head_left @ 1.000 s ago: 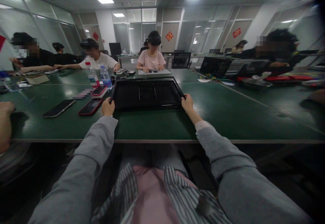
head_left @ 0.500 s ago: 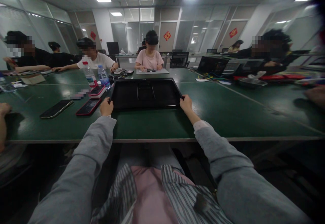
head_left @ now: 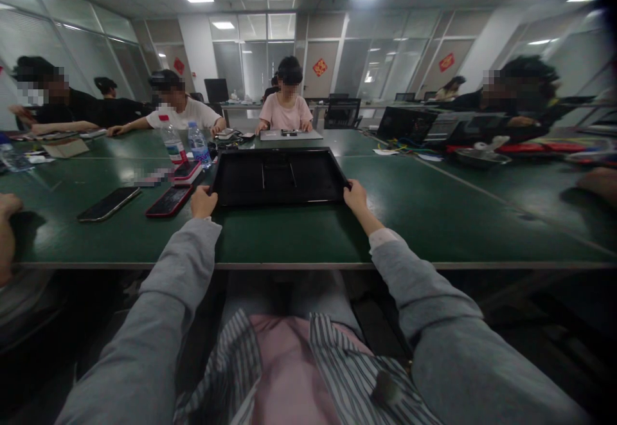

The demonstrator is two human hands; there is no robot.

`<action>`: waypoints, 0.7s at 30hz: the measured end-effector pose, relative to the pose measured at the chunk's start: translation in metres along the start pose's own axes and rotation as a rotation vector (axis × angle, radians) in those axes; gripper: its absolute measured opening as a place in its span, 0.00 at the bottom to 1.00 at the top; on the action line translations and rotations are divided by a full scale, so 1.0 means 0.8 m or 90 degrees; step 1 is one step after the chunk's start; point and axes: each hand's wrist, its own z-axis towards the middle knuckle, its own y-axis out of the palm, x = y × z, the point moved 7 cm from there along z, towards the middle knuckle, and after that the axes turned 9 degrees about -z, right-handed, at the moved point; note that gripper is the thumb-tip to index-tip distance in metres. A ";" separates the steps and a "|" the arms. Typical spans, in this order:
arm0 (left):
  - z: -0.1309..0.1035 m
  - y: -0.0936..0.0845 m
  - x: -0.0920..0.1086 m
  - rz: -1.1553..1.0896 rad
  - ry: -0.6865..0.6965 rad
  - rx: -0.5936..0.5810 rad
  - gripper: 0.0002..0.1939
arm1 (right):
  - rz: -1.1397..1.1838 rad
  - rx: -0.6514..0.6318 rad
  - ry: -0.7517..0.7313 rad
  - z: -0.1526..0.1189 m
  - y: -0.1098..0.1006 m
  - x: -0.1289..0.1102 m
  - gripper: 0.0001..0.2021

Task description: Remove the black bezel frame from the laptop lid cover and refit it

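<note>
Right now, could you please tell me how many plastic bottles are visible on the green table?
3: a red-capped bottle and a blue-labelled bottle left of the black tray, and another bottle near the left picture edge; more may be hidden.

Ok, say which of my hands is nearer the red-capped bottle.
Left. Your left hand is in front and slightly right of the bottle; your right hand is across the black panel.

Smooth plastic-looking panel [head_left: 236,180], glossy tabletop [head_left: 414,213]
</note>
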 end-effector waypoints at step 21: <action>0.003 0.009 -0.002 0.070 0.039 -0.045 0.23 | 0.016 0.026 -0.045 0.004 0.003 0.002 0.23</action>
